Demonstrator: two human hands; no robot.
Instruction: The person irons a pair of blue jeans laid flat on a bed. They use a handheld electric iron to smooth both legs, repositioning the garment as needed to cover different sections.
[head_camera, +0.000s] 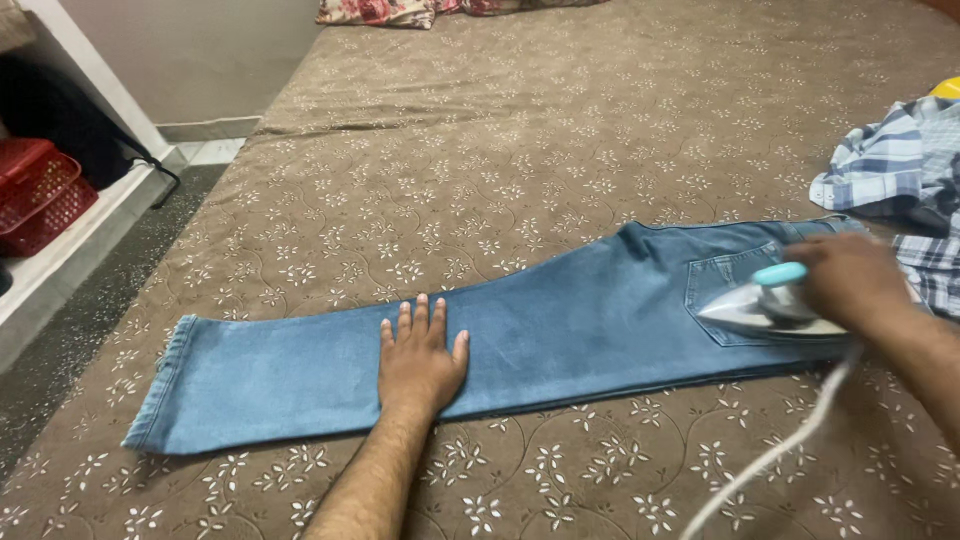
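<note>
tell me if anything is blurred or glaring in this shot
Head view: the right hand and the iron under it are smeared by motion blur; the left hand flat on the jeans is sharp; light is soft and even, no glare.

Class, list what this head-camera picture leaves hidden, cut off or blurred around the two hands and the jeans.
- Iron handle: mostly covered by the right hand, which is motion-blurred.
- Cord: runs off the bottom edge; plug unseen.
- Jeans: denim under the flat left hand and under the iron is hidden.
- Checked shirt: cut off by the right edge.
</note>
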